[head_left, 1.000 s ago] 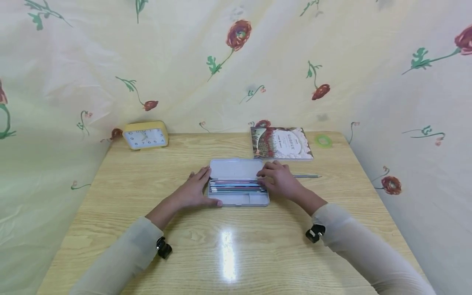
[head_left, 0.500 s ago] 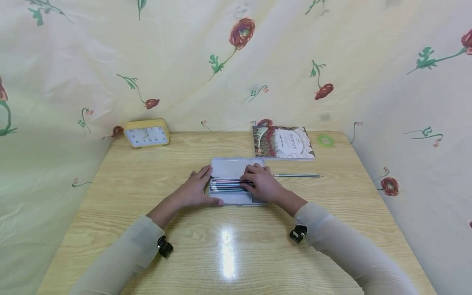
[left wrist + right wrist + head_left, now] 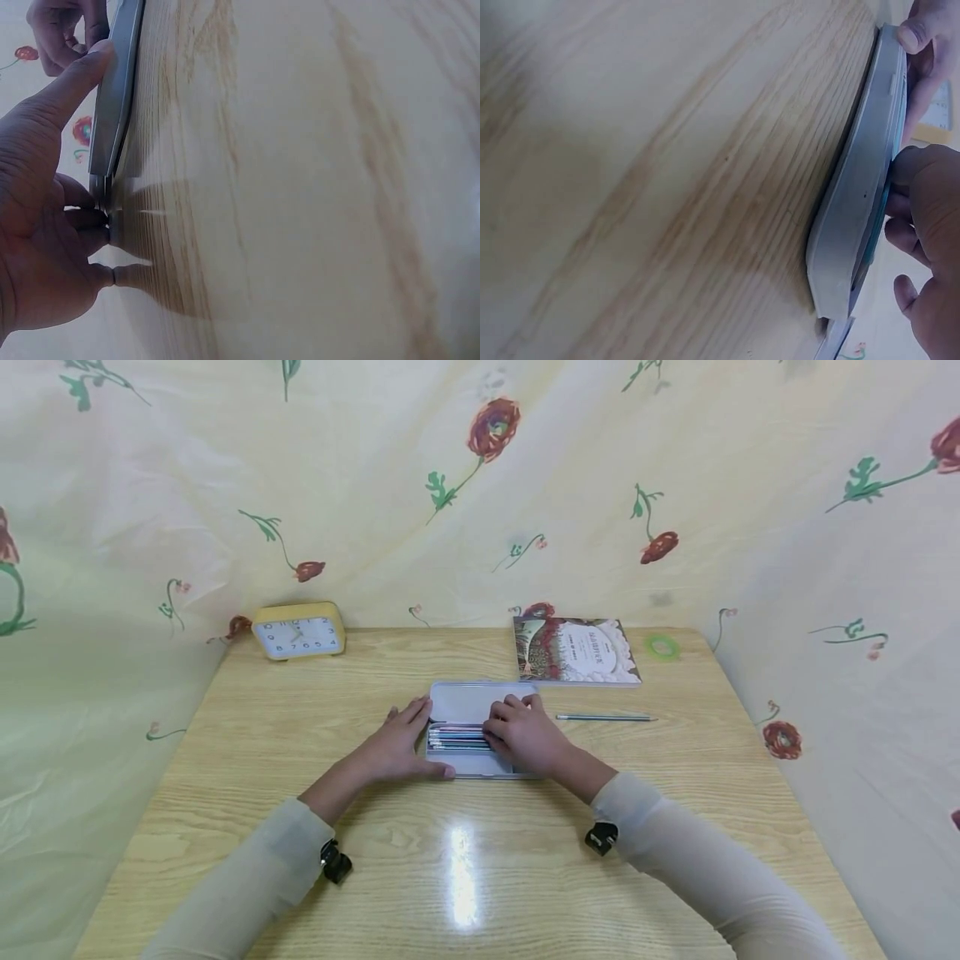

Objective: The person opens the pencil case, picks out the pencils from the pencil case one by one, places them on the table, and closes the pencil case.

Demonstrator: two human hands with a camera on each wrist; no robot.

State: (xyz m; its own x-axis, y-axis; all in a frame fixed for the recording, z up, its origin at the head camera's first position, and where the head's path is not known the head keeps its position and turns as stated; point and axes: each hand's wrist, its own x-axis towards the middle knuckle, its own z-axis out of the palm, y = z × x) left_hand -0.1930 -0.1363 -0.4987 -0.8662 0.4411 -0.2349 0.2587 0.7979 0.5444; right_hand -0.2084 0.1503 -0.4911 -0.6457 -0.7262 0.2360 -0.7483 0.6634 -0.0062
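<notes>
A pale grey pencil case (image 3: 472,766) lies with its lid (image 3: 459,702) folded back on the wooden table. Several pencils (image 3: 456,737) with metal-banded ends lie lengthwise in its rear compartment. My left hand (image 3: 390,750) steadies the left side of the case: its straight fingers touch the back left corner, and its thumb presses the front rim. My right hand (image 3: 528,737) reaches over the right half with curled fingers, thumb and fingertips pinching at the pencils and hiding their right ends. In the right wrist view, a teal pencil (image 3: 880,229) runs beneath these fingers.
One loose pencil (image 3: 606,717) lies on the table right of the case. Behind it are a booklet (image 3: 577,650) and a green tape ring (image 3: 662,647). A yellow alarm clock (image 3: 298,632) stands at the back left, before a flowered curtain (image 3: 375,485).
My right hand has moved left from the right end of the case to over the middle of the pencils, uncovering the loose pencil's near end. My left hand has stayed on the case.
</notes>
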